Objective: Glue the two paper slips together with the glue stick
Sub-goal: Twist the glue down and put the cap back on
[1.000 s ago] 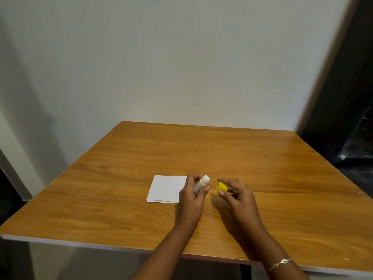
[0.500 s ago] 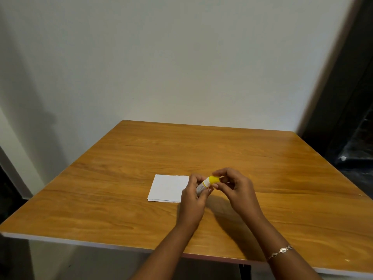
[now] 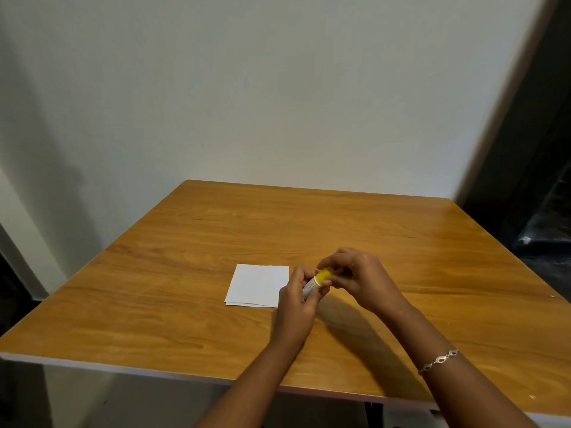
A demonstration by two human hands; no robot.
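Note:
Two white paper slips lie stacked flat on the wooden table, the lower one peeking out along the near edge. Just right of them my left hand grips the white body of the glue stick, tilted up to the right. My right hand pinches the yellow cap, which sits on the top of the stick. Both hands hover a little above the table surface.
The table's near edge runs close below my forearms. A pale wall stands right behind the far edge. A dark opening lies to the right.
A second ago the yellow cap was off, held apart in my right hand. It has since been brought onto the stick, and my right hand has moved left against my left hand.

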